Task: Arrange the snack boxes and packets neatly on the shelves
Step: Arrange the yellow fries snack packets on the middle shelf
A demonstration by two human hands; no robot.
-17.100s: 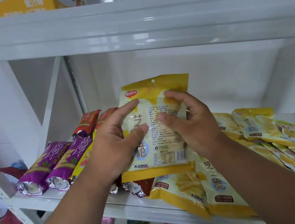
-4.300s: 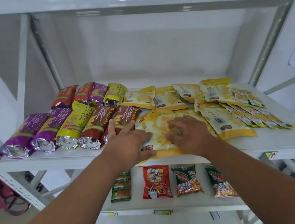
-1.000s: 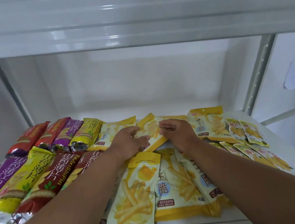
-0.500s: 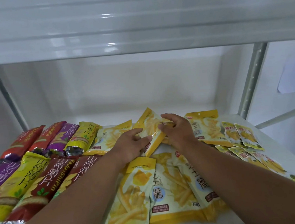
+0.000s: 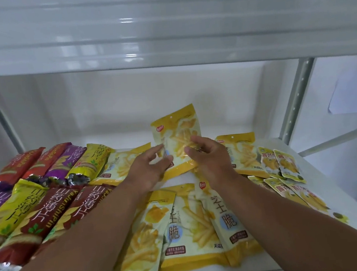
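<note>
Hands: left hand, right hand pinch upright yellow packet

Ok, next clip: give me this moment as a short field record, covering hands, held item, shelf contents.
held item: yellow fries packet, raised upright at the back row
left hand: fingers on the packet's lower left edge
right hand: pinches its right side
shelf left: tube packs in red, purple and yellow, two rows
shelf middle: front fries packets, overlapping
shelf right: small yellow sachets, fanned out

White wall, grey perforated upright, glossy overhead shelf.
</note>
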